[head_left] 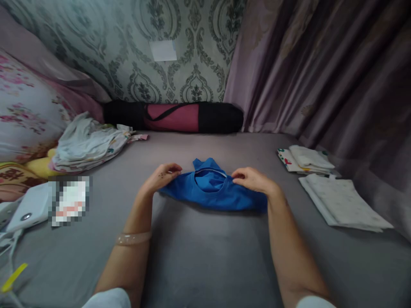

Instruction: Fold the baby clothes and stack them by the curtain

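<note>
Blue is the round-neck shirt (pixel 213 200), which lies in the centre of the frame on the grey sheet (pixel 205 261), with its neck opening turned upward. As far as I can judge, the work on this shirt is only partly done: the front hangs in a wide, curved band, some cloth is bunched behind the collar, and it is not yet in a neat shape. At the right of the frame, the patterned folded cloths (pixel 311 157) and, just below them, the pale folded cloth (pixel 349 203) already lie flat, so they seem finished. At the left, the loose pile of clothes (pixel 91 143) looks unfolded; whether it also belongs to this work, I cannot tell.

The left hand (pixel 166 175) has its thumb and fingers brought together, pinching the shirt near the left shoulder in the picture. The right hand (pixel 251 179) pinches the opposite shoulder in the same way, just beside the collar. Neither hand is spread.
</note>
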{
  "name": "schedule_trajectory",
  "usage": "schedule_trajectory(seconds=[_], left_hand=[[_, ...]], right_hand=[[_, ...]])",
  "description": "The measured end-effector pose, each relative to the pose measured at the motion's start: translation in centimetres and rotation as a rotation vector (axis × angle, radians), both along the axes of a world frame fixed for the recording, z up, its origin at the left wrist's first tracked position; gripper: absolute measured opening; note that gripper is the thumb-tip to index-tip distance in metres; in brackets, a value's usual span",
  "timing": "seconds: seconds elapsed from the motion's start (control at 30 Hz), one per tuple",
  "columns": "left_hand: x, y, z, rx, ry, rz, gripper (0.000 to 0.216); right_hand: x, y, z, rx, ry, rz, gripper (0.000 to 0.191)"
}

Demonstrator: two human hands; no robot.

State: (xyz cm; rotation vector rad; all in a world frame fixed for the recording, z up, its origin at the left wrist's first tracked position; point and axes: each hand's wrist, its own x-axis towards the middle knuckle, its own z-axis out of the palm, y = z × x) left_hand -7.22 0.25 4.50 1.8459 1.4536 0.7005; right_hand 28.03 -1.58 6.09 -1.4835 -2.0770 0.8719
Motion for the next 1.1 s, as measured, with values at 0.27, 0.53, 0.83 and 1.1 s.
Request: schedule_trajectory(seconds=[0.27, 0.53, 0.83, 1.1], left_hand=[[0.6, 0.5, -1.4, -0.075, -0.036, -0.186, 0.037], [0.9, 0.1, -1.5, -0.139, -0.227, -0.234, 0.044], [1.0, -0.9, -0.2, -0.144, -0.396, -0.205, 0.045], [1.6, -1.3, 0.4, -0.169, -0.437, -0.096, 0.045]], right_hand=[[-1.3, 1.1, -2.3, -0.118, -0.016, 0.089, 0.008], [-1.2, 1.0, -2.1, -0.143, -0.033, 0.076, 0.008], [-0.4, -0.4, 1.4, -0.092, 0.258, -0.119, 0.012], [0.1, -0.7, 2.5, -0.048, 0.402, -0.192, 0.029]])
